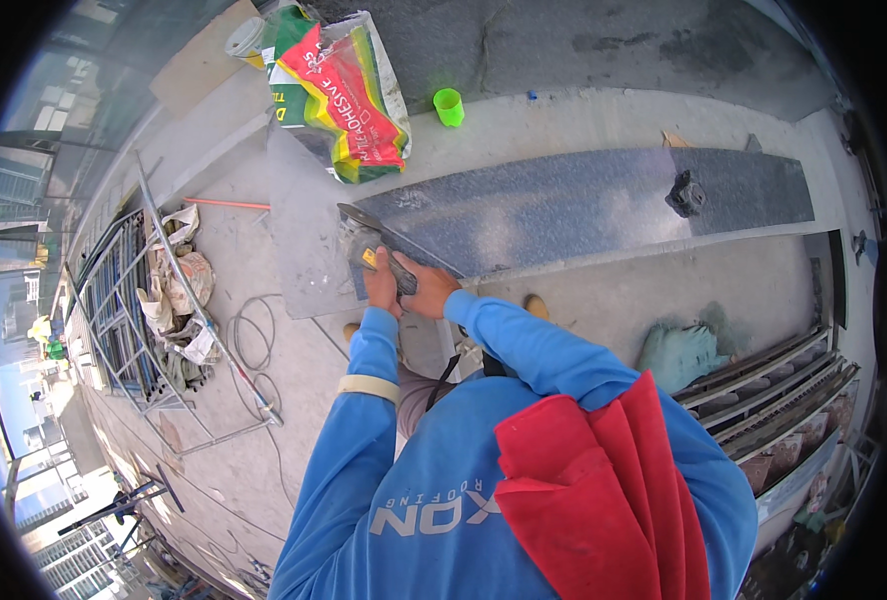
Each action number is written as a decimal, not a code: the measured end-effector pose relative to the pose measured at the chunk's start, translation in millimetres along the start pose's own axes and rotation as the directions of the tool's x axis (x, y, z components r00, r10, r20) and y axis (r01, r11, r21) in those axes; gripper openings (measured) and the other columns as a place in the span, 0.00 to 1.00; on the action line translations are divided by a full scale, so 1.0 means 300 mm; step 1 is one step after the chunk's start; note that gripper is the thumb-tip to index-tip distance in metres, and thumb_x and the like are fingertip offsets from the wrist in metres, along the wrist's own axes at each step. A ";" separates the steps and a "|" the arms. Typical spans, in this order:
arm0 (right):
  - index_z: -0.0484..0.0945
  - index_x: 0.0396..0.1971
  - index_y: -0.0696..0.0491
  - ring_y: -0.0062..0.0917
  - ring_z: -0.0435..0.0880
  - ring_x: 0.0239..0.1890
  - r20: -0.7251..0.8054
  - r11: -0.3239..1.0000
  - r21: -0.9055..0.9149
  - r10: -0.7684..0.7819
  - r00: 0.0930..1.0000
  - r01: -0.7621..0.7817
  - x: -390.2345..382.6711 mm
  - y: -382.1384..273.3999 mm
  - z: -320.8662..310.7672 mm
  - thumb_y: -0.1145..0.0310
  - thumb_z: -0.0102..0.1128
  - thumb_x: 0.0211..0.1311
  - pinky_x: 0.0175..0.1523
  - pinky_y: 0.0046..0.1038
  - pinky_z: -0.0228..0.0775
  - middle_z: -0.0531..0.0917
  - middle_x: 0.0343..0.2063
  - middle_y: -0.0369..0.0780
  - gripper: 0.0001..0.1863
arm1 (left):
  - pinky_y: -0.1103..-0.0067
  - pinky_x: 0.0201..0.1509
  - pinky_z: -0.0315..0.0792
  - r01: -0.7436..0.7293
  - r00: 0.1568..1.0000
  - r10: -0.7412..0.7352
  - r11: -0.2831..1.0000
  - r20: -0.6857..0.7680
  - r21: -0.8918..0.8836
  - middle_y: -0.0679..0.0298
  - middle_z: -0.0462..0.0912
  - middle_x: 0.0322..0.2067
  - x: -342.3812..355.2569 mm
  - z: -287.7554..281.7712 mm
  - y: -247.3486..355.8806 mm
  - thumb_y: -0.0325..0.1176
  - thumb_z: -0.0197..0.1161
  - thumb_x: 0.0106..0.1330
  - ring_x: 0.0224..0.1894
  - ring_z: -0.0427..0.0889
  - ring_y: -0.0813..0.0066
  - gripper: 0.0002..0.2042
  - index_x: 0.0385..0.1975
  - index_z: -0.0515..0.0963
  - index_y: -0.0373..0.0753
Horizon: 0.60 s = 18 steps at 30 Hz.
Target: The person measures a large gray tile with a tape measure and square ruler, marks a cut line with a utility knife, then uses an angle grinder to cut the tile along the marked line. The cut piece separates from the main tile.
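Both my hands are closed round a dark handheld power tool (pixel 405 277) that looks like an angle grinder, with a small yellow patch on it. My left hand (pixel 383 284) wraps its left side, and my right hand (pixel 428 286) grips it from the right. A flat dark guard or disc (pixel 364 217) shows just beyond, at the left end of a long grey speckled slab (pixel 564 205). Pale dust hangs or lies around that end, so the exact contact is hidden. A black knobbed fitting (pixel 686 194) sits on the slab's right part.
A red, green and yellow bag (pixel 339 100) and a bright green cup (pixel 449 108) stand beyond the slab. Metal frames (pixel 129 300) with sacks lie left, near a looped cable (pixel 254 335). Stacked metal rails (pixel 774 395) and a pale green sheet (pixel 686 355) are at right.
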State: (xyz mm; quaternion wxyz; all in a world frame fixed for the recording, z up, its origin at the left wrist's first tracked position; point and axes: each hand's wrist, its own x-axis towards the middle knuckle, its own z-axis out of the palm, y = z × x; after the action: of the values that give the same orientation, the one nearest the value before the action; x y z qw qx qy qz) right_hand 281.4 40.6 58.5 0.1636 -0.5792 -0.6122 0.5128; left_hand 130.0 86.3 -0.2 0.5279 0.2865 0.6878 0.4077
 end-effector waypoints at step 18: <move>0.48 0.80 0.39 0.50 0.77 0.64 0.040 1.000 0.016 0.005 0.999 -0.005 0.090 -0.037 -0.029 0.56 0.69 0.54 0.72 0.43 0.68 0.79 0.62 0.51 0.54 | 0.67 0.45 0.84 0.014 0.999 -0.013 0.999 0.039 -0.045 0.56 0.83 0.46 0.184 -0.038 -0.044 0.52 0.59 0.76 0.43 0.86 0.64 0.29 0.59 0.71 0.29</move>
State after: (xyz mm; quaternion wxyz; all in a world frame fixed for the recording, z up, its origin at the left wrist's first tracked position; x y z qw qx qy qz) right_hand 274.8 70.3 60.7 0.1547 -0.5689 -0.6097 0.5298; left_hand 104.1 122.3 -37.5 0.5503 0.2777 0.6699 0.4139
